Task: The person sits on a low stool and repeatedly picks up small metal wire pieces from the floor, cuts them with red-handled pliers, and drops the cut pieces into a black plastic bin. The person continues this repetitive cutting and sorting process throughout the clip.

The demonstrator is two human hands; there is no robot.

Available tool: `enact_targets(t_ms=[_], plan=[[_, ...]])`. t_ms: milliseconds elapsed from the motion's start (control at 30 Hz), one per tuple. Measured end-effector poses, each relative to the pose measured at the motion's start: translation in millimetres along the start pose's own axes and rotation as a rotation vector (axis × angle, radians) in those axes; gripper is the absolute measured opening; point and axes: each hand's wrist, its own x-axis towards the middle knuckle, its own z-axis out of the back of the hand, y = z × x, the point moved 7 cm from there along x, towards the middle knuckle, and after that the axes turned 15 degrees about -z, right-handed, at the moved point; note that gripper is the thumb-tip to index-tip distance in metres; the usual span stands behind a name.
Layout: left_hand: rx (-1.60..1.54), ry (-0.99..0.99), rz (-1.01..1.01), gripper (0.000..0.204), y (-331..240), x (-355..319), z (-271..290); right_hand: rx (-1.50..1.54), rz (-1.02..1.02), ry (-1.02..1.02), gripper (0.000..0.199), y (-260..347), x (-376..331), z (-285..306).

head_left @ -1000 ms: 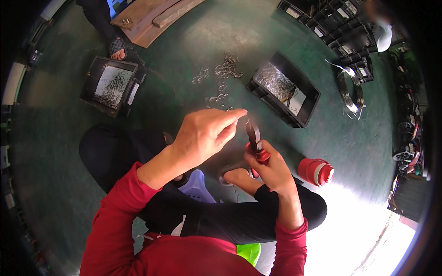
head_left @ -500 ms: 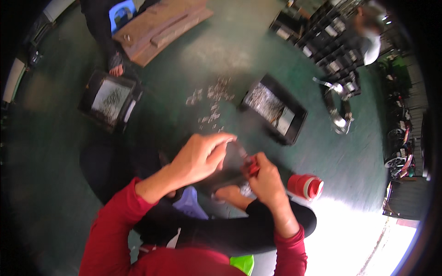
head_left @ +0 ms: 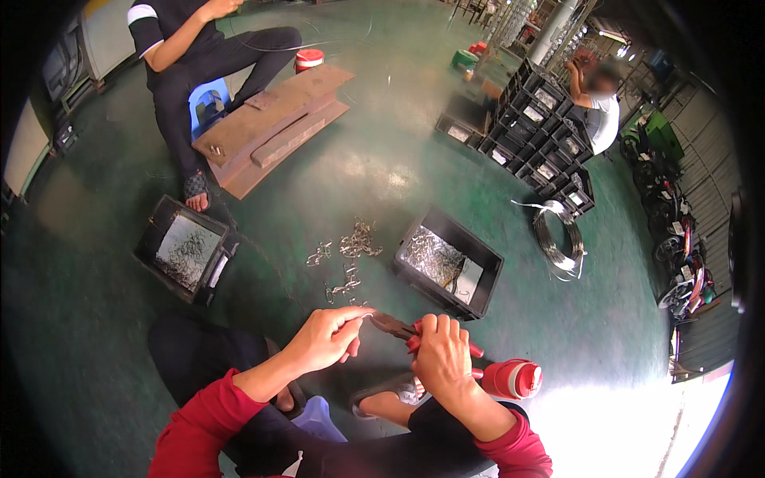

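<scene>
In my right hand (head_left: 443, 350) I grip the red handles of a pair of pliers (head_left: 391, 325), the back of that hand turned up. The metal jaws point left, toward the fingertips of my left hand (head_left: 325, 341). Thumb and forefinger of the left hand pinch a small piece of bent wire (head_left: 367, 315) right by the jaw tips. Whether the jaws bite on the wire is too small to tell. Beyond my hands, several wire hooks or links (head_left: 351, 253) lie loose on the green floor.
Front right stands a black crate (head_left: 492, 283) of metal pieces; another black bin (head_left: 155, 259) is at left. A red jug (head_left: 510, 379) sits by my right knee. Farther off are a steel beam (head_left: 263, 143), a seated co-worker (head_left: 179, 80), stacked crates (head_left: 534, 127) and a wire coil (head_left: 542, 239).
My view has tilted up, so the floor things sit lower in the picture. The pliers have swung flatter, and my right hand has turned more over their handles.
</scene>
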Motion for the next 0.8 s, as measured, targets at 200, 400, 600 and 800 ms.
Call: enact_targets(t_ms=[200, 400, 600, 800], plan=[[0.486, 0.039, -0.476, 0.027, -81.2, 11.9, 21.2, 0.018, 0.016, -0.136, 0.024, 8.9, 16.8, 53.1], [0.808, -0.136, -0.834, 0.025, -113.0, 17.4, 30.0, 0.022, -0.064, -0.181, 0.032, 20.7, 28.3, 77.1], [0.926, -0.16, -0.688, 0.024, -82.4, 43.0, 40.0, -0.049, -0.126, -0.14, 0.03, 21.3, 48.2, 62.2], [0.912, -0.187, -0.728, 0.023, -77.6, 58.0, 39.0, -0.002, -0.208, -0.09, 0.03, 6.7, 57.8, 40.0]])
